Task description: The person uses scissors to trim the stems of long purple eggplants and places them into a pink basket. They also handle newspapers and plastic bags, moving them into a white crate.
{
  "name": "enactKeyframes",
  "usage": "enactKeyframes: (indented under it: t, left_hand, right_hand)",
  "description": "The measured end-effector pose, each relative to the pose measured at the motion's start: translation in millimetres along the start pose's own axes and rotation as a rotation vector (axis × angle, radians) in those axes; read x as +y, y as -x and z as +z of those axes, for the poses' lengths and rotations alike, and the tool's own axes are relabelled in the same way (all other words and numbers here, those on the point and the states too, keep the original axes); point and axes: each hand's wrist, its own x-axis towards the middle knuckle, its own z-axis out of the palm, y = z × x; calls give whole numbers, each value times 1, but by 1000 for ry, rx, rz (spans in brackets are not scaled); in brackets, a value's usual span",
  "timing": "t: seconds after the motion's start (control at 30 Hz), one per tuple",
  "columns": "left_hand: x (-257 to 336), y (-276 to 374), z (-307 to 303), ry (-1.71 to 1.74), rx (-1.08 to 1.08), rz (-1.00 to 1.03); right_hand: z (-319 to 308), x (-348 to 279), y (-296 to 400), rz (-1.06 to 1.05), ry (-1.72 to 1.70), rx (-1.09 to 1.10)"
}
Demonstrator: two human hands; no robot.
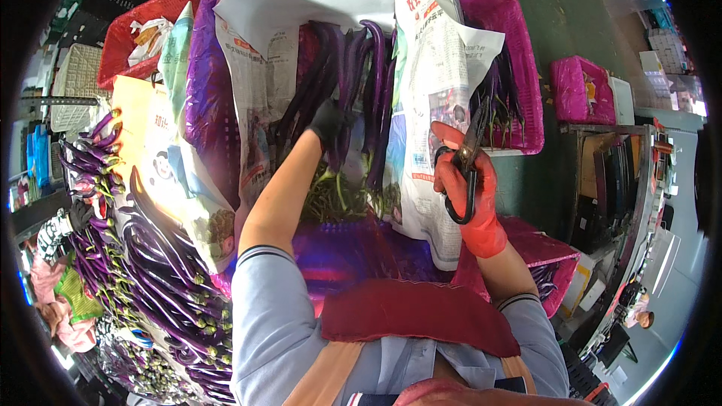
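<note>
My left hand (328, 124), in a dark glove, reaches into a purple crate (211, 90) lined with newspaper (431, 79). It rests on long purple eggplants (350, 62) lying lengthwise inside. Its fingers are hidden, so I cannot tell whether they grip any. Green stem ends (338, 194) point towards me at the crate's near side. Over the right-hand newspaper flap, my right hand (479, 208) wears a red rubber glove and holds black-handled scissors (467, 155). Their blades point up and away from me.
Loose eggplants (163, 270) cover a surface on the left, where another person's gloved hand (80, 215) reaches in. A magenta crate (527, 79) with eggplants adjoins on the right. Behind the left flap stands a red crate (115, 48). A metal-framed rack (643, 175) is farther right.
</note>
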Motion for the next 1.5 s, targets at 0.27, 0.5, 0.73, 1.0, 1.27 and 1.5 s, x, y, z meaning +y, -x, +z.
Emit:
enactKeyframes:
  t: [0.27,0.5,0.73,1.0,1.27,1.5]
  left_hand:
    - [-103,13,115,-576,332,162]
    - [-53,35,119,-433,345,2]
    - [-61,29,137,-290,432,-1]
    - [-8,88,83,225,131,124]
    - [58,132,30,469,-220,102]
    - [99,160,10,863,-540,159]
  right_hand:
    - [8,-1,0,-33,57,-108]
    - [7,-5,-1,-136,158,-83]
    - [5,7,-2,-289,146,-92]
    - [4,5,1,-85,0,-100]
    - [7,-2,2,-34,-65,-181]
    - [-1,6,-4,-84,-66,-217]
